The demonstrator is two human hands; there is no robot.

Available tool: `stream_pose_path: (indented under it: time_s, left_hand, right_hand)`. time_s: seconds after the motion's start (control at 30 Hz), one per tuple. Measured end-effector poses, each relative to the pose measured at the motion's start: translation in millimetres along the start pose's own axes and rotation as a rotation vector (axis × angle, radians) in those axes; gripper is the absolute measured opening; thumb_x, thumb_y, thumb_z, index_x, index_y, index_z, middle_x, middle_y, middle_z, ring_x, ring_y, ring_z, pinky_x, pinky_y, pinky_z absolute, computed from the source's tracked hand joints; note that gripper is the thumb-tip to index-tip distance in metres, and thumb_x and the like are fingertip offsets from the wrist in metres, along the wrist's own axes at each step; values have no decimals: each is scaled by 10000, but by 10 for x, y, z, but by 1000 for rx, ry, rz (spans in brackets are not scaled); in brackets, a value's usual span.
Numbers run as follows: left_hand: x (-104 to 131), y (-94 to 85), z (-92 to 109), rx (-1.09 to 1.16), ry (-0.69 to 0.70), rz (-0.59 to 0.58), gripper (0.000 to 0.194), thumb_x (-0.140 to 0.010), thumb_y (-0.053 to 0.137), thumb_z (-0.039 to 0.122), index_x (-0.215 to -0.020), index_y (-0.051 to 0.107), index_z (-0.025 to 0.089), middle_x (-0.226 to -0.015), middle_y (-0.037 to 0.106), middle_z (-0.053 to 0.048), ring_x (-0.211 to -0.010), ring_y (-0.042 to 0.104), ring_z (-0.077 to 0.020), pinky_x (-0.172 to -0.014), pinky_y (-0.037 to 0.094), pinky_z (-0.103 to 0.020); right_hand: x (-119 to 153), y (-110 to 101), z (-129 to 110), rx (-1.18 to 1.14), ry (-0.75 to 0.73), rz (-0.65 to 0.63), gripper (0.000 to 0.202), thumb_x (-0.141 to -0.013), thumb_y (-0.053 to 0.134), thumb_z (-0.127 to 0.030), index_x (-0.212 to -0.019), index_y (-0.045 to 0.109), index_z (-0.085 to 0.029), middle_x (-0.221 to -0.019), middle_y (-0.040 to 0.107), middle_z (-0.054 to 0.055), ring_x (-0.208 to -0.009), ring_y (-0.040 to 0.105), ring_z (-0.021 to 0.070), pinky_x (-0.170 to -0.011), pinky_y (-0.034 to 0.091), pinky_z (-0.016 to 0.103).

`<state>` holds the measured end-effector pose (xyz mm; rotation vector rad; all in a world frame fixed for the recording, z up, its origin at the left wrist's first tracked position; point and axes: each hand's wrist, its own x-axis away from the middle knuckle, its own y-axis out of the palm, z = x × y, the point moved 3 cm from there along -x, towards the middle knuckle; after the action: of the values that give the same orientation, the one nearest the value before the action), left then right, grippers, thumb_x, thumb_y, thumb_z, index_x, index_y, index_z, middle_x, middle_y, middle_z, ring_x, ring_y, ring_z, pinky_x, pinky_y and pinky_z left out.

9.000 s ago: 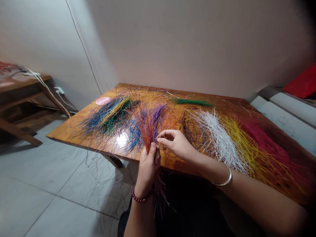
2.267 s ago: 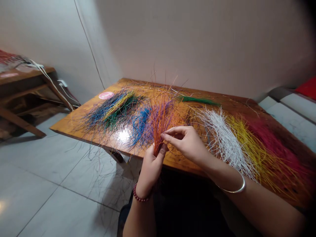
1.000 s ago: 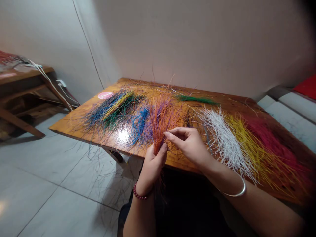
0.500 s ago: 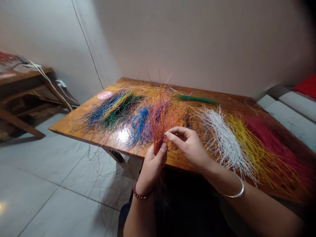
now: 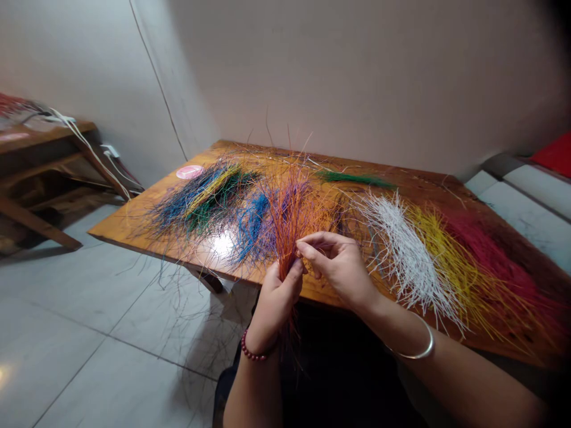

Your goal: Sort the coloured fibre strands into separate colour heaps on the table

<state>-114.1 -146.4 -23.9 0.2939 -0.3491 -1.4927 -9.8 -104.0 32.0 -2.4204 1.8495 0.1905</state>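
Observation:
My left hand (image 5: 280,292), with a dark red bead bracelet at its wrist, is wrapped round a bundle of thin orange strands (image 5: 289,223) whose upper ends fan out above the fist. Thumb and index finger of my right hand (image 5: 341,261) are pinched together at the bundle's right side, just above the left thumb; what lies between the fingertips is too small to make out. Behind the bundle lie purple strands (image 5: 270,235) and blue strands (image 5: 252,223) on the wooden table (image 5: 147,202). White strands (image 5: 404,249) lie to the right of my right hand.
Yellow strands (image 5: 450,261) and pink-red strands (image 5: 495,255) lie at the table's right. A mixed blue, yellow and green pile (image 5: 209,193) sits at the left, near a round pink sticker (image 5: 190,172). Green strands (image 5: 354,178) lie at the back. Another table (image 5: 40,142) with cables stands far left.
My right hand has moved slightly left and down, closer to the bundle, and its thumb and index finger look more closed. My left hand has hardly moved and still holds the orange strands.

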Motion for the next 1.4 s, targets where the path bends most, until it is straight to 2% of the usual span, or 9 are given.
stream_pose_path:
  time_s: [0.27,0.47,0.6,0.8,1.0,1.07,1.17,1.27,1.4]
  left_hand:
    - [4,7,39,-56,31,34,324,-784,634,444,-940,642,160,-564,480,18,-531,418,-99,-493,331,-209]
    - [-5,18,81,-138,123,-2,316,-842,583,387,-1053,658,163,-810,626,-50,-708,523,-131,-698,429,-244]
    - [10,23,112,-182,187,33,306,-851,579,361,-1064,669,161,-862,644,-59,-810,559,-154,-810,431,-274]
    - [15,20,108,-178,192,61,290,-834,599,355,-1031,684,160,-849,661,-66,-883,591,-192,-830,440,-295]
    - [-3,49,111,-139,226,18,324,-841,588,340,-1094,664,151,-1057,662,-113,-1011,578,-222,-939,398,-344]
    - [-1,48,115,-144,229,26,316,-835,596,340,-1076,666,148,-1034,667,-110,-1006,576,-226,-932,403,-346]
    - [2,23,87,-133,186,54,285,-819,616,356,-1020,673,162,-877,671,-77,-877,591,-200,-828,445,-311]
    - [-2,-7,31,-99,114,64,253,-795,641,379,-946,672,178,-671,606,-26,-721,564,-166,-685,447,-266]
    - [-11,-13,-15,-42,58,34,258,-790,642,403,-922,651,182,-586,523,7,-601,487,-127,-569,394,-229]
  right_hand:
    - [7,15,-19,-4,69,29,247,-661,752,-373,-770,693,-159,-584,616,0,-402,444,63,-365,381,198]
    - [7,21,-39,31,65,30,229,-634,772,-337,-750,704,-152,-605,633,16,-459,490,82,-405,398,206]
    - [1,22,-29,61,72,28,236,-628,769,-344,-744,703,-150,-598,631,20,-483,514,98,-429,416,220]
    - [-2,30,-35,95,70,41,201,-636,750,-325,-720,685,-155,-597,628,21,-486,513,100,-412,400,216]
    - [-1,51,-63,140,63,38,190,-644,729,-315,-739,693,-154,-583,620,19,-483,512,100,-401,392,212]
    - [-6,55,-62,149,69,39,183,-644,721,-310,-732,692,-152,-574,615,18,-485,514,101,-407,396,214]
    - [-13,55,-50,146,74,39,169,-647,711,-299,-727,684,-153,-566,606,11,-478,505,99,-410,395,215]
    - [-14,52,-21,123,77,35,161,-646,708,-282,-734,673,-151,-557,593,3,-461,483,90,-410,385,213]
    - [3,47,19,104,45,43,176,-671,696,-305,-757,662,-155,-591,593,4,-480,486,91,-436,397,220]
